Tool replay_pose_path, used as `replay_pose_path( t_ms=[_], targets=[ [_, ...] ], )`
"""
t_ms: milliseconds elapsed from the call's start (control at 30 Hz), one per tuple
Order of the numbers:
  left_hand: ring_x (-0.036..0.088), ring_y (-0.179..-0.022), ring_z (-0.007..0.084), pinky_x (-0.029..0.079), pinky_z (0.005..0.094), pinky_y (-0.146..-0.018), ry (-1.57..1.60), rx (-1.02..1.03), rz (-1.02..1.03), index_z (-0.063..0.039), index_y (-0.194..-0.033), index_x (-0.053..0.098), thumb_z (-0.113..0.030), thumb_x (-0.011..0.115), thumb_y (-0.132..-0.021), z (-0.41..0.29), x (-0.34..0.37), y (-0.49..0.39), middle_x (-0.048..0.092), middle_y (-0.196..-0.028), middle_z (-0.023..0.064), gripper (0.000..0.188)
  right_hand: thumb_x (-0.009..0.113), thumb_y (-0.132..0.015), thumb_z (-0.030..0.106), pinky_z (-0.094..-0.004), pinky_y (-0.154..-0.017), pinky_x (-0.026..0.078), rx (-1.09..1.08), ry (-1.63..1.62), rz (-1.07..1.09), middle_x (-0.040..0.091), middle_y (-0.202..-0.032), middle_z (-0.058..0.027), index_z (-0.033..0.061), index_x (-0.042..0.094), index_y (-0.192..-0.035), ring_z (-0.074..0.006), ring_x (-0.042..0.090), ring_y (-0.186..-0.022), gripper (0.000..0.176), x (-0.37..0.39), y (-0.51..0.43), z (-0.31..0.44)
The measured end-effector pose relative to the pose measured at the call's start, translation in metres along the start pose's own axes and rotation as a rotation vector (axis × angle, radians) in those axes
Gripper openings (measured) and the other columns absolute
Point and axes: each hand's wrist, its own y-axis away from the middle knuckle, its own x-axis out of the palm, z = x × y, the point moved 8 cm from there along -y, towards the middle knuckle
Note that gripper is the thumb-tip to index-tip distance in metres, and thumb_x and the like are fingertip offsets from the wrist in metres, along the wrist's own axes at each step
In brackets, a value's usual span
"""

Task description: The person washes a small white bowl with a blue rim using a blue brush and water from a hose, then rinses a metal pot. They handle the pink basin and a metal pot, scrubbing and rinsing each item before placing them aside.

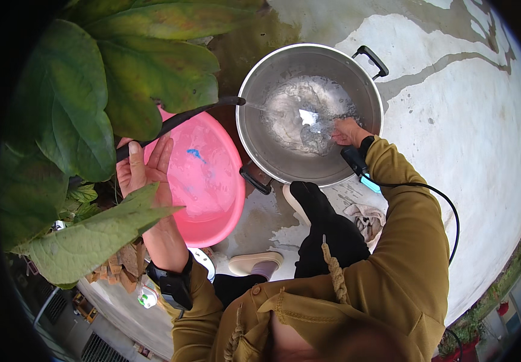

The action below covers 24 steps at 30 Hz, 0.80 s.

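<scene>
My left hand (145, 169) has a black hose (183, 118) between its thumb and fingers. Water runs from the hose's end into a large metal pot (260, 140) with black side handles. My right hand (348, 131) reaches inside that pot, low on its right side. Its fingertips are at the churning water (287, 104), and splashing hides whether they hold anything. Below the hose, beside the pot, stands a pink plastic basin (231, 199) with water in it. A small blue patch (195, 154) shows inside the basin.
Large green leaves (70, 99) hang over the left side, partly covering my left arm. A crumpled cloth (367, 219) lies on the wet concrete (459, 117) near my feet. A light blue object (370, 183) shows beside the pot. Broken bricks (122, 267) are piled at lower left.
</scene>
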Motion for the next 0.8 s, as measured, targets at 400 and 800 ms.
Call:
replay_pose_path(
  t_ms=[400,800],
  targets=[
    [0.053,-0.102,0.0411,0.048,0.0458,-0.089,0.010,0.032,0.008,-0.004,-0.104,0.050,-0.014,0.052,-0.088,0.001,-0.003,-0.011,0.054,-0.113,0.0132,0.019,0.049,-0.077,0.028,-0.0379,-0.082,0.045,-1.317,1.439,0.412,0.062,-0.097,-0.0149,0.0093,0.065,-0.093,-0.0327,0.058,-0.090,0.030,0.242,0.096,0.196],
    [0.053,-0.102,0.0408,0.047,0.0475,-0.089,-0.001,0.012,-0.020,-0.005,-0.105,0.051,-0.011,0.050,-0.089,0.015,-0.010,-0.015,0.052,-0.115,0.0114,0.017,0.053,-0.076,0.019,-0.0397,-0.076,0.047,-0.888,0.718,-0.523,0.062,-0.087,-0.0176,0.0055,0.060,-0.087,-0.0333,0.059,-0.081,0.019,-0.011,-0.003,0.093]
  ],
)
